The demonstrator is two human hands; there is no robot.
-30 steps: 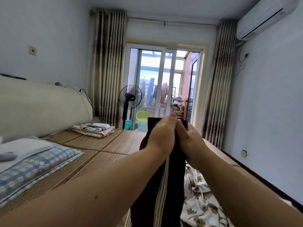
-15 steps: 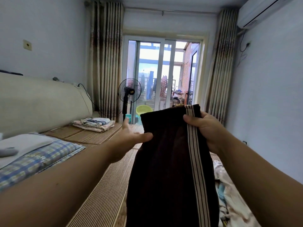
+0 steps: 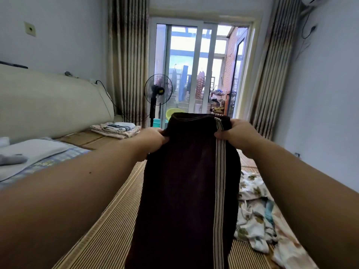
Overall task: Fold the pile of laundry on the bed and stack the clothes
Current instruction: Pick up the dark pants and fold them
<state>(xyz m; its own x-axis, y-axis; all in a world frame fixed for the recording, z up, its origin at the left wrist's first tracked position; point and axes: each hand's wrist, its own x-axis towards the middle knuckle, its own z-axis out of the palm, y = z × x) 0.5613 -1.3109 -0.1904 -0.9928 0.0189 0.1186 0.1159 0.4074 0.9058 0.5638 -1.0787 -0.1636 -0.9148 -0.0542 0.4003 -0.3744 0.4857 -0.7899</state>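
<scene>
A dark maroon garment (image 3: 182, 187) with a cream side stripe hangs in front of me above the bed, held up by its top edge. My left hand (image 3: 151, 141) grips the top left corner. My right hand (image 3: 238, 135) grips the top right corner beside the stripe. A loose pile of floral and pale laundry (image 3: 258, 214) lies on the bed mat at the lower right, partly hidden by the garment. A small stack of folded clothes (image 3: 116, 129) sits at the far left end of the bed.
The bed has a striped straw mat (image 3: 101, 235) and a cream headboard (image 3: 50, 101) along the left. A pillow on a checked blanket (image 3: 35, 152) lies at the left. A standing fan (image 3: 157, 94) and glass doors are beyond the bed's far end.
My hands moved apart from a joined grip, spreading the garment's top edge. My left hand, open half a second ago, now grips the left corner. The view tilted down slightly.
</scene>
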